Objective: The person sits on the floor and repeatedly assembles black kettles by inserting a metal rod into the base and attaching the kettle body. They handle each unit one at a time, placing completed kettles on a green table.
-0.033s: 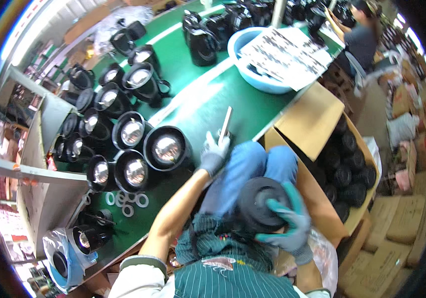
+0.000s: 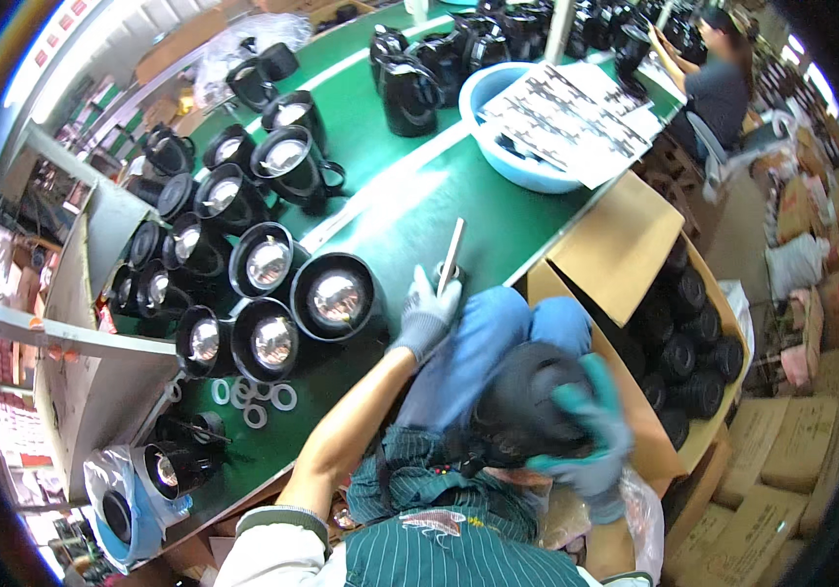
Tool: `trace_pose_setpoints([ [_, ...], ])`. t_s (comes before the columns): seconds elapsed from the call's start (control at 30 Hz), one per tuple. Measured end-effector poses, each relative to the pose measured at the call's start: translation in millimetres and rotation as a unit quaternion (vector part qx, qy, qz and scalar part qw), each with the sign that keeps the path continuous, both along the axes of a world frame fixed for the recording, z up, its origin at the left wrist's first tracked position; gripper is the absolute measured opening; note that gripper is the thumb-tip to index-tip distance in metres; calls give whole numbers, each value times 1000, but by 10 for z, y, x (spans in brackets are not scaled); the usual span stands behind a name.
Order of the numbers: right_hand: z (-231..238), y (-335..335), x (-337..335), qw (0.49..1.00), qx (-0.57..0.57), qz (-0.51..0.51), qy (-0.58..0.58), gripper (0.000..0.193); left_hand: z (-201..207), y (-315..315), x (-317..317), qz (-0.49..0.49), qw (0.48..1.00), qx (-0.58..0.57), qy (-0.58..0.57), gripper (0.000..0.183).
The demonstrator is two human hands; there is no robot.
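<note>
My left hand (image 2: 429,313), in a grey glove, is at the table's near edge with its fingers closed around a thin white stick (image 2: 452,250). A small dark round piece sits at the stick's lower end, partly hidden by the fingers. Over my lap is a black, round, lid-like part (image 2: 533,396), blurred by motion. My right hand (image 2: 590,445), in a grey and green glove, grips it from the right side. Just left of my left hand stands a black pot with a shiny inside (image 2: 333,296), which neither hand touches.
More black pots (image 2: 268,262) crowd the green table's left side, near several white rings (image 2: 284,396). A blue basin (image 2: 527,176) holds printed sheets (image 2: 576,117). An open carton (image 2: 581,256) of black parts (image 2: 701,391) stands at my right. A co-worker (image 2: 718,83) sits at the far right.
My right hand has shifted slightly right and down, and the black lid-like part has tilted, its face now smeared. My left hand keeps the stick in nearly the same place. The whole view has shifted slightly.
</note>
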State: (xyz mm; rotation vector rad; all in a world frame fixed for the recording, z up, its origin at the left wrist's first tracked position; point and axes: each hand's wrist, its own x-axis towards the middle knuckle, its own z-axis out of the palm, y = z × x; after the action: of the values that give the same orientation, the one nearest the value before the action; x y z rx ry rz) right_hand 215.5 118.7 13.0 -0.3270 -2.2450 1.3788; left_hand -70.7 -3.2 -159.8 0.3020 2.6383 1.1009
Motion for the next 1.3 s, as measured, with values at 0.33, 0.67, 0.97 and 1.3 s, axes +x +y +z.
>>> trace_pose_setpoints([
  [0.33,-514,718,-1582,746,-657,66,82,73,1742,-664,369,-261,887,173,339,81],
  [0.67,-747,530,-3394,803,-581,119,-64,68,2081,-128,-1936,-211,891,69,397,51],
  [0.97,-441,-185,-2764,954,-140,260,-57,83,1455,429,-3568,11,930,-198,309,56],
  [1.3,-414,-737,-2754,868,302,394,-12,64,2194,-311,-3140,-178,870,-28,459,40],
])
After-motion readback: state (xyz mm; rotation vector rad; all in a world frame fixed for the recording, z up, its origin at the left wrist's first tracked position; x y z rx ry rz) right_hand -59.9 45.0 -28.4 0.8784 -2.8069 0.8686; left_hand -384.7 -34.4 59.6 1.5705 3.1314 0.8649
